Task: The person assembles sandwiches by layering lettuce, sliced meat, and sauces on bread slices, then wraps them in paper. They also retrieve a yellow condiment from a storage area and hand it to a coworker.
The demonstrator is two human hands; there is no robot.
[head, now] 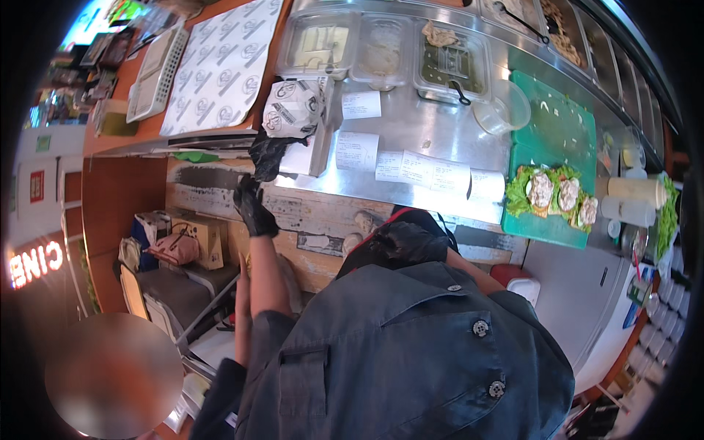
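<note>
My left hand (256, 212), in a black glove, is beside the counter's front edge. Its fingertips come close to a crumpled black glove or plastic piece (268, 157); I cannot tell whether they grip it. That black piece hangs over the edge by a paper-wrapped food package (292, 109), which rests on a white box (308, 157). My right hand (410, 242), also black-gloved, lies low in front of my body with its fingers partly hidden. To the right, slices of bread with lettuce and a creamy topping (542, 190) sit on a green cutting board (555, 118).
Paper slips (357, 151) with writing line the steel counter (407, 124). Lidded plastic tubs (382, 47) and a clear round container (501, 110) stand behind. Printed wrapping paper (223, 71) and a white basket (157, 74) are left. Squeeze bottles (638, 191) stand right. Another person's arm (242, 313) is beside mine.
</note>
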